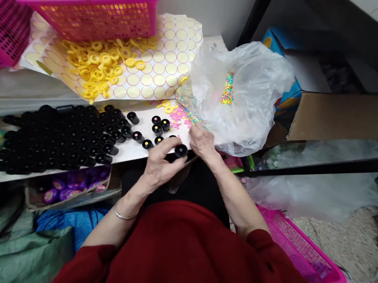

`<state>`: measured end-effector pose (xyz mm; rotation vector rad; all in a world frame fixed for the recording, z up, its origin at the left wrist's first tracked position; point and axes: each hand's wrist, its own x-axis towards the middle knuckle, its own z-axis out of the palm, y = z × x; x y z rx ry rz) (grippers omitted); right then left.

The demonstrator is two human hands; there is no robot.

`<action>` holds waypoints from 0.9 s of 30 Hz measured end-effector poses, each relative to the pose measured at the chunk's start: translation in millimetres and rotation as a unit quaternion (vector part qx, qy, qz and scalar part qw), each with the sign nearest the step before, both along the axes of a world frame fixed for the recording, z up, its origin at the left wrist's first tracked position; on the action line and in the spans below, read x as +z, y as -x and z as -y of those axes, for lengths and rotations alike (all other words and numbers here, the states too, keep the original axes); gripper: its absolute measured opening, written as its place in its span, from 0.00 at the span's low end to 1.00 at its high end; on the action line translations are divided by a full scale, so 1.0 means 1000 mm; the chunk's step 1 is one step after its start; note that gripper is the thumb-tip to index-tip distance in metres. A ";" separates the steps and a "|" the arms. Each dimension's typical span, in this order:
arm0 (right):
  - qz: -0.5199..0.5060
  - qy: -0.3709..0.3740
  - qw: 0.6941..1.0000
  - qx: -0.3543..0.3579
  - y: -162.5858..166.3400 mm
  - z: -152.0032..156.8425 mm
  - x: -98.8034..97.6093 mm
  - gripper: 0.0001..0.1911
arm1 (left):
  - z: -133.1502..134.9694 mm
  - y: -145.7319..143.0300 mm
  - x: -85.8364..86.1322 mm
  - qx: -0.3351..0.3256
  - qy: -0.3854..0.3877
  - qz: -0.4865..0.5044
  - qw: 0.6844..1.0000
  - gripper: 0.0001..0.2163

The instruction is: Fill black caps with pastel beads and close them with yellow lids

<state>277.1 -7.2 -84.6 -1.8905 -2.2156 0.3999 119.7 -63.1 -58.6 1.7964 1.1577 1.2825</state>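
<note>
Labels: a sheet of round stickers [166, 72], pale yellow w/ red outlines, lies far of the black tubes [56, 137]; any print is too small to read. Blue carton [343, 116], far R, has a colour-printed side, lettering illegible. Purple wrapped items [51, 195] below the near L edge of the white worktop [127, 152] bear pale marks, too blurred to read. Hands: L hand [161, 166] grips one black cylinder [181, 151] btwn thumb & fingers, top end up; cylinder sits just L & nr side of R hand [203, 141]. R hand is separate from L but close, fingers curled at the near R edge of the loose pink beads [180, 117], beside a clear plastic bag [255, 104] w/ multicolour beads [228, 89] showing; can't tell if it pinches a bead. Upright tubes [157, 129] w/ yellow or pink tops stand just far-L of L hand; main tube group is further L. Yellow ring parts [103, 68] lie on the stickers, nr the pink basket [103, 22] holding more.
</note>
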 end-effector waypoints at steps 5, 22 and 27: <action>-0.030 0.117 0.991 -0.050 -0.008 0.010 0.013 0.13 | 0.021 -0.029 -0.033 0.023 -0.014 -0.020 0.999 0.11; -0.223 -0.019 0.975 0.003 -0.019 0.034 -0.001 0.07 | 0.023 -0.022 -0.064 0.011 0.054 0.030 0.998 0.13; -0.393 -0.057 0.912 0.101 -0.024 0.064 0.004 0.05 | 0.025 -0.020 -0.059 -0.003 0.008 -0.015 1.000 0.12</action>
